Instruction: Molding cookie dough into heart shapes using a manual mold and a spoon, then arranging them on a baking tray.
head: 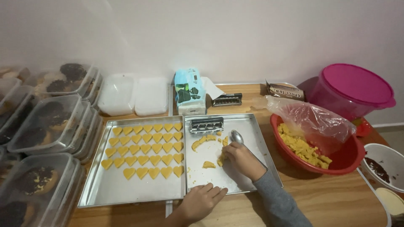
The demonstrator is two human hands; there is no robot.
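Nearest the camera, my left hand [201, 201] lies flat on the front rim of the right-hand metal tray [252, 138], fingers spread loosely and holding nothing. Just beyond it, my right hand [240, 159] rests inside the same tray with the fingers drawn narrow, pinching a scrap of yellow dough [220, 159] against the tray floor. A metal spoon [237, 136] lies touching the back of these fingers. Ahead of the fingertips sit further dough scraps [200, 142], and one small piece [208, 164] lies to their left. At the far rim, beyond the scraps, stands a metal cutter [206, 125].

Left of both hands, touching the first tray, is a second metal tray [101, 189] holding heart-shaped dough pieces [145, 149] in orderly rows; its near part is bare.

Right of my right hand, a red bowl [345, 162] contains crumbly yellow dough [301, 147], with a clear plastic bag [315, 117] draped over its far side. Behind it stands a pink lidded tub [351, 90]. At the right edge, a white bowl [385, 166] holds something dark brown.

Far left of my hands, clear plastic boxes [50, 122] are stacked, filled with dark-topped baked goods. Beyond the trays lie two empty-looking white containers [134, 96], a blue tissue pack [189, 90] and a second cutter [227, 99].
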